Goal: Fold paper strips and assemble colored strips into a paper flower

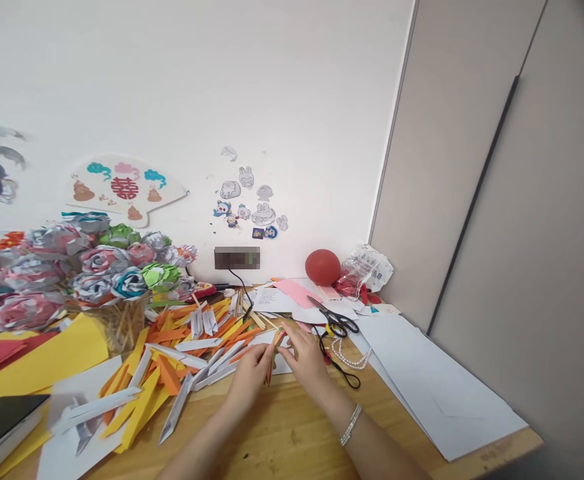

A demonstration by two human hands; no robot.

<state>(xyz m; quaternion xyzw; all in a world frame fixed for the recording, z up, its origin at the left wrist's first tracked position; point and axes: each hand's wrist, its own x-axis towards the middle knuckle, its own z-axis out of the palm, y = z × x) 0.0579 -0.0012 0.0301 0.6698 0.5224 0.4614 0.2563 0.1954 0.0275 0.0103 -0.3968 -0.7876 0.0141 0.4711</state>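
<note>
Above the wooden table, my left hand (251, 375) pinches a small bundle of folded paper (275, 339) in green, yellow and reddish colours. My right hand (306, 360) has its fingers closed around the top of the same paper from the other side; a bracelet circles that wrist. Fingers cover much of the paper, so its full shape is hidden. Left of my hands spreads a pile of folded paper strips (172, 337) in orange, yellow and white. Black-handled scissors (341, 323) lie just beyond my right hand, near a string of white beads (355, 363).
Paper flowers (117, 257) crowd a clear container (122, 327) at the left. A phone (7, 420) rests at the near left corner. Stacked white sheets (442, 380) cover the right side. A red balloon (323, 267) and a plastic bag (367, 270) sit against the wall.
</note>
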